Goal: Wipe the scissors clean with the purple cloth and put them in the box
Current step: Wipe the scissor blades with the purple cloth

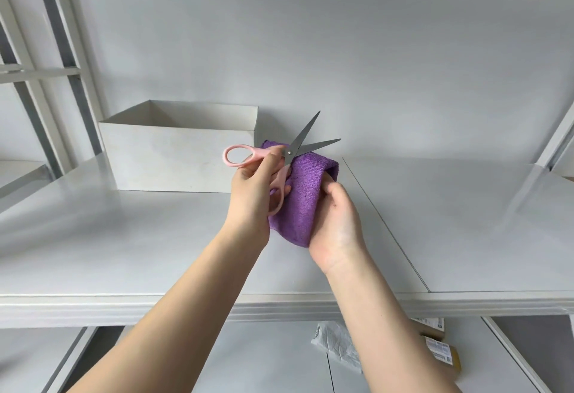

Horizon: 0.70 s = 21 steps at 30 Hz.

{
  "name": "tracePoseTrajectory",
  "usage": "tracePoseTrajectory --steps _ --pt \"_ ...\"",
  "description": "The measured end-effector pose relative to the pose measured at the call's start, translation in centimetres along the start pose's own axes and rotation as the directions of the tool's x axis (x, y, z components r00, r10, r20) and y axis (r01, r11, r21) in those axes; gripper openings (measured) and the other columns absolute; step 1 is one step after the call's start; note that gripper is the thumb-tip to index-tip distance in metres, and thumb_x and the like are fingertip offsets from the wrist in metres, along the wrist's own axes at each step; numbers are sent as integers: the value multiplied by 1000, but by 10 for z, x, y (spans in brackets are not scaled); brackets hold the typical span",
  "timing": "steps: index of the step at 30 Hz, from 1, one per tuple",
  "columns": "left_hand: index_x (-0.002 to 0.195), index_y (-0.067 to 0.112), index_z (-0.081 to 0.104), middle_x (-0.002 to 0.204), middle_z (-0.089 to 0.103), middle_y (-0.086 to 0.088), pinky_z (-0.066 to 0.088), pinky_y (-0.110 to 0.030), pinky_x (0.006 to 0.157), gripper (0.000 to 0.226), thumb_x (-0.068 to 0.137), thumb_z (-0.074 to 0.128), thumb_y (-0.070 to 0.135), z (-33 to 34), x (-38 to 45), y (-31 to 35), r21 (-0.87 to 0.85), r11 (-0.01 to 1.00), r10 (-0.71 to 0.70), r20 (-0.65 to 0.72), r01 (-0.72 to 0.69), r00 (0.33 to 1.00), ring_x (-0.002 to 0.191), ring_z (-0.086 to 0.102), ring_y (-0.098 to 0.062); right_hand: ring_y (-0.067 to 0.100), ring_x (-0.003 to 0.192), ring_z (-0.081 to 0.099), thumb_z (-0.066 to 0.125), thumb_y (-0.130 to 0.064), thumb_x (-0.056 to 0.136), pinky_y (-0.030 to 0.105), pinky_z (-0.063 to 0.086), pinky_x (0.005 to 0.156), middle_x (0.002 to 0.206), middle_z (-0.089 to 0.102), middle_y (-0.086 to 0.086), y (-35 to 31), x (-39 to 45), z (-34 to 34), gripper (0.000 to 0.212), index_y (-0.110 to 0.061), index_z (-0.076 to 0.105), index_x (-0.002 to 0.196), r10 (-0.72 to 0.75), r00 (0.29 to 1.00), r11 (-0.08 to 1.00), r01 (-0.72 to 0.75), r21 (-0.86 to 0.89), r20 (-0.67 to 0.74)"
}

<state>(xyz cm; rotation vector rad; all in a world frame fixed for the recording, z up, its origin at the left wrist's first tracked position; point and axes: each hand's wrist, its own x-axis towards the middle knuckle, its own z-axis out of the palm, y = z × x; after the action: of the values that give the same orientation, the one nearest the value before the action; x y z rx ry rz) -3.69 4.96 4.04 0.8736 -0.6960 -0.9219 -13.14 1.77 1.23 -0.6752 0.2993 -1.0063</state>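
Note:
My left hand (253, 193) grips the pink handles of the scissors (290, 151), whose grey blades are spread apart and point up and to the right. My right hand (337, 221) holds the folded purple cloth (302, 197), with its fingers tucked inside the fold. The cloth lies right behind the scissors' pivot and lower handle, touching them. Both hands hover above the white shelf (124, 237). The open white box (174, 153) stands on the shelf just left of and behind the scissors.
A seam (385, 224) runs diagonally across the shelf top to the right of my hands. White rack posts (62, 60) rise at the left. On the lower shelf lie a crumpled white bag (335, 346) and labelled packages (438, 349).

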Motion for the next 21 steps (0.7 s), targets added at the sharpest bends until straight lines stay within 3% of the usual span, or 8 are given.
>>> tracePoseTrajectory --steps 2,4,7,10,16,21 --pt "88 23 72 87 64 0 48 -26 68 10 91 63 27 -1 -2 -3 -18 1000 5 18 -5 1000 79 60 -18 24 82 61 49 -33 94 38 51 81 96 65 13 3 0 2 33 -6 64 106 -16 1000 995 14 -95 -16" --pt "90 24 73 87 64 0 46 -29 70 10 90 63 27 -2 -3 -7 -34 999 -6 35 7 999 78 59 -19 28 87 54 55 -29 93 39 46 81 101 57 17 5 1 0 35 -1 60 112 -105 994 973 95 -208 -36" --pt "95 24 73 74 63 5 44 -28 63 12 92 62 29 -2 -5 -9 -9 1000 -21 59 21 998 63 58 -14 24 83 57 54 -22 98 34 43 73 94 65 11 5 4 -2 15 -11 64 99 -200 977 928 163 -336 -76" --pt "106 17 68 57 57 9 42 -22 51 17 93 60 26 -1 -5 -10 -4 1000 -16 83 16 996 48 53 -7 23 89 62 58 -23 96 36 44 76 94 72 6 4 5 0 14 -14 69 97 -255 963 897 201 -394 -91" --pt "100 14 70 77 69 1 48 -18 52 14 93 61 20 3 -1 -13 -12 1000 3 86 -2 996 63 63 -8 18 93 68 63 -19 93 25 52 69 97 74 4 -3 11 5 12 -15 73 96 -326 940 859 250 -448 -100" --pt "108 1 67 80 65 -7 47 -21 55 25 92 62 20 4 6 -16 -26 999 -26 80 28 996 64 61 -11 33 111 64 63 -23 94 27 51 70 112 70 16 -6 24 3 26 -4 70 110 -344 930 825 235 -514 -127"
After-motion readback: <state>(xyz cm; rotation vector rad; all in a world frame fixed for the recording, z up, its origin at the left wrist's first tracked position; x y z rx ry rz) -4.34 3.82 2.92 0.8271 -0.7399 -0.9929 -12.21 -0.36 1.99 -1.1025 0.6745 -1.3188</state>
